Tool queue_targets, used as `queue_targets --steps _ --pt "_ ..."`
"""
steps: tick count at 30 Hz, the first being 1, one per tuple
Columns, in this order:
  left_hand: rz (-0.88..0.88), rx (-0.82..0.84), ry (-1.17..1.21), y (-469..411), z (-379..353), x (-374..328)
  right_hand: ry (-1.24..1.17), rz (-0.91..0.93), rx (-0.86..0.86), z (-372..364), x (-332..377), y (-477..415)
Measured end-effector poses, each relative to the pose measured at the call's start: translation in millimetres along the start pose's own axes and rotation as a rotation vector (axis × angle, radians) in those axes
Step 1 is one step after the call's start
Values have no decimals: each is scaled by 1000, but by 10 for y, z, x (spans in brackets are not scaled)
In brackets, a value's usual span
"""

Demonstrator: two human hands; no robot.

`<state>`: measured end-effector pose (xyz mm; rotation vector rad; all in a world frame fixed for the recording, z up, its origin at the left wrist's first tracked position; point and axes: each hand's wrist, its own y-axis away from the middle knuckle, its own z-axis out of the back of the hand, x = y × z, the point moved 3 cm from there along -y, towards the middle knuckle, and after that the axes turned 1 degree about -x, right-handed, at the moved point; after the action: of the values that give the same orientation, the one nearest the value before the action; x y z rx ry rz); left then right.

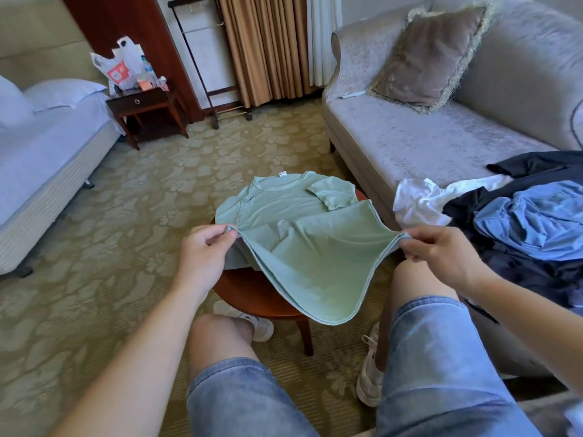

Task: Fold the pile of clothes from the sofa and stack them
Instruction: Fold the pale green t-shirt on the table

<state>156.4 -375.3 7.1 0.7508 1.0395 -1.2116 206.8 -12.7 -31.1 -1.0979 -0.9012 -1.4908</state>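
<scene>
A pale green T-shirt (303, 225) lies over a small round wooden table (252, 294), collar away from me and its right sleeve folded inward. My left hand (205, 250) pinches the shirt's left side edge. My right hand (441, 250) pinches the right side edge. Both hands lift those edges, so the hem sags in a curve off the table's near side. An unfolded pile of clothes (517, 222), white, dark and blue, sits on the grey sofa (426, 137) to my right.
A fringed cushion (432, 55) leans on the sofa back. A bed (41, 159) stands at the left, with a dark nightstand (148, 105) carrying plastic bags. A luggage rack is by the curtains. Patterned carpet covers the floor. My knees are under the table's near edge.
</scene>
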Motion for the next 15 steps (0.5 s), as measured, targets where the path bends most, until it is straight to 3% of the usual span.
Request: queue_targets --steps 8,15 --pt "-112 36 -205 186 199 162 474 209 -94 -28 -57 354" --pt "-128 22 -344 388 301 264 386 210 -95 -127 -160 591"
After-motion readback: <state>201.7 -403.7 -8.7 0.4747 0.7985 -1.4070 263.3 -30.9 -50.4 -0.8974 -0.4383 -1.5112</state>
